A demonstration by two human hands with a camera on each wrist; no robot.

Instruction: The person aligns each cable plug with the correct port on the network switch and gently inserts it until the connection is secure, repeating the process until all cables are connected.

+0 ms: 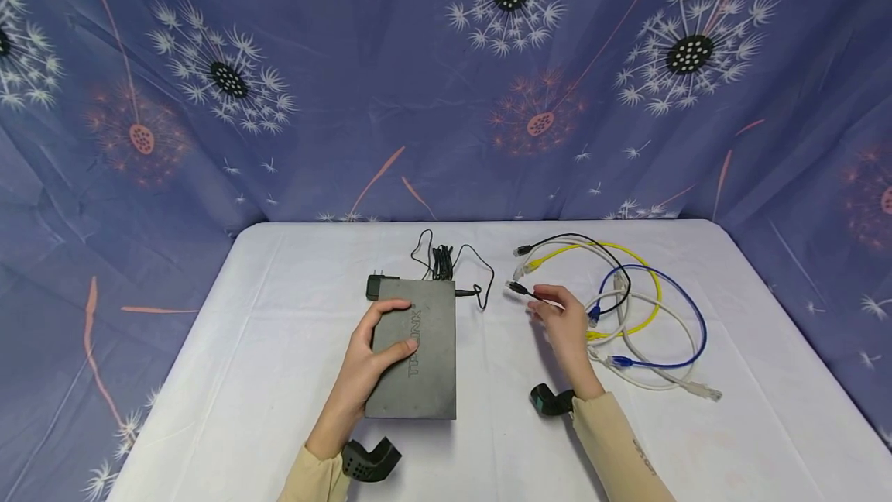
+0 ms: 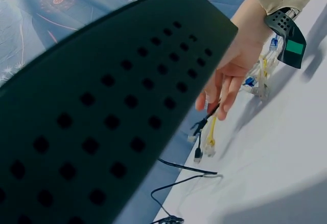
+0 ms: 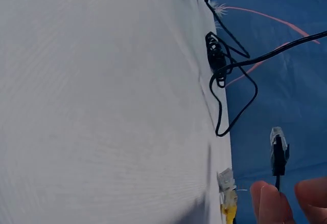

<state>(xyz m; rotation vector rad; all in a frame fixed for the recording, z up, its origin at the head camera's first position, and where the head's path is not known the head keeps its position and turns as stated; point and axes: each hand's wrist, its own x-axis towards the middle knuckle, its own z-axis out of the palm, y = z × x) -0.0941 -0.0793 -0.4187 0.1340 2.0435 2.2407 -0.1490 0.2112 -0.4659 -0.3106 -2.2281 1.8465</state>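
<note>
My left hand grips a dark grey TP-LINK box, apparently a network switch, with the thumb across its top. Its perforated side fills much of the left wrist view. A thin black power lead runs into the box's right side. To the right, my right hand pinches a black Ethernet cable just behind its clear-tipped plug. That plug points away from the fingertips in the right wrist view, apart from the box. The other end of a black cable lies behind it.
Yellow, blue and white Ethernet cables lie looped together at right on the white-covered table. Behind the box sit a black power adapter and its bundled cord. A patterned curtain hangs behind the table.
</note>
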